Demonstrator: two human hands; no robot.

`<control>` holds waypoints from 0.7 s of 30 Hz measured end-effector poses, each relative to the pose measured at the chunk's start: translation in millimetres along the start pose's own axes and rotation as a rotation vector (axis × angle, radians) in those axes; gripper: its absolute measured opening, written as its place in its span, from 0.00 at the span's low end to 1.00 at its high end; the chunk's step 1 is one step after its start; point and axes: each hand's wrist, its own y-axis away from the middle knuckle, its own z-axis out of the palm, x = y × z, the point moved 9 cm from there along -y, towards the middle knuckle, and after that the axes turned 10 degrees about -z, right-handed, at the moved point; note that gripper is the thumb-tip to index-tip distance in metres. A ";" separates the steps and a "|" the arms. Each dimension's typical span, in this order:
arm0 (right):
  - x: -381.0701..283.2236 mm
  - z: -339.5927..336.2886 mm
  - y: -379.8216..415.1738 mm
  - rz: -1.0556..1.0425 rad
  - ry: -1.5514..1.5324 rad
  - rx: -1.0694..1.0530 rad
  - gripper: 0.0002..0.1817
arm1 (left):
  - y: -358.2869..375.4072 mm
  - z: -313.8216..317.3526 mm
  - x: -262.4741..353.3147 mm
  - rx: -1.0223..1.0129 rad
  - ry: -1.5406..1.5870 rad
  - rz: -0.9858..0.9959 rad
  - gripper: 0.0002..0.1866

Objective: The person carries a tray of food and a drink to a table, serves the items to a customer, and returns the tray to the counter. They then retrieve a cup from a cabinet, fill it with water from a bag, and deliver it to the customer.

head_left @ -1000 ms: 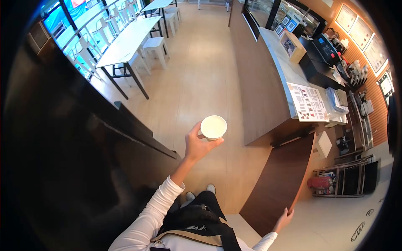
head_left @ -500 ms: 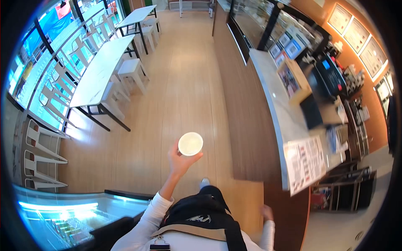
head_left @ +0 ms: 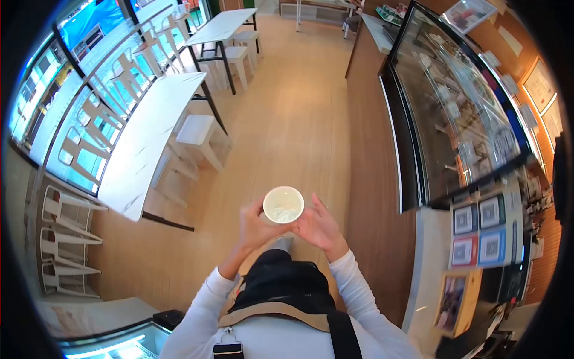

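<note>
Held out in front of my body is a white paper cup (head_left: 283,205), seen from above, with a pale inside and a shiny patch at its bottom. My left hand (head_left: 258,225) wraps around its left and lower side. At the lower right of the cup is my right hand (head_left: 320,226), open, palm turned toward the cup and fingers apart, its edge right by the cup's wall. A black apron (head_left: 287,278) with tan trim covers my front, and one shoe shows just below the cup.
A marble-topped table (head_left: 146,137) with white stools (head_left: 200,133) stands on the left, another table (head_left: 221,27) behind it. On the right run a wooden counter (head_left: 373,149) and a glass display case (head_left: 460,113). QR-code cards (head_left: 487,230) and a wooden frame (head_left: 459,302) sit on the counter.
I have walked forward along the counter toward the display case. My right hand has come up from my side to the cup, which my left hand still holds.
</note>
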 end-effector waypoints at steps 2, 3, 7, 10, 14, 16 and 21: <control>-50.9 16.2 -50.3 -0.015 0.014 -0.004 0.34 | -73.5 8.1 8.3 -0.037 -0.011 -0.016 0.30; -78.4 19.8 -74.7 -0.033 -0.008 0.014 0.34 | -111.3 13.4 12.2 -0.056 -0.018 -0.026 0.30; -184.7 -0.4 -178.7 -0.090 -0.114 -0.075 0.34 | -268.3 40.9 0.7 -0.129 -0.008 0.004 0.30; -264.1 -22.2 -262.8 -0.091 -0.121 -0.163 0.33 | -381.8 59.8 -21.2 -0.165 -0.024 -0.008 0.29; -385.9 -32.7 -382.9 -0.095 0.007 -0.065 0.30 | -549.8 82.5 -23.5 -0.193 -0.048 -0.062 0.28; -443.3 -32.5 -442.1 -0.093 0.010 0.045 0.28 | -633.0 91.6 -12.8 -0.178 -0.062 -0.067 0.28; -585.1 -34.7 -588.6 -0.086 -0.016 -0.017 0.26 | -832.8 113.1 -3.1 -0.165 -0.043 0.005 0.28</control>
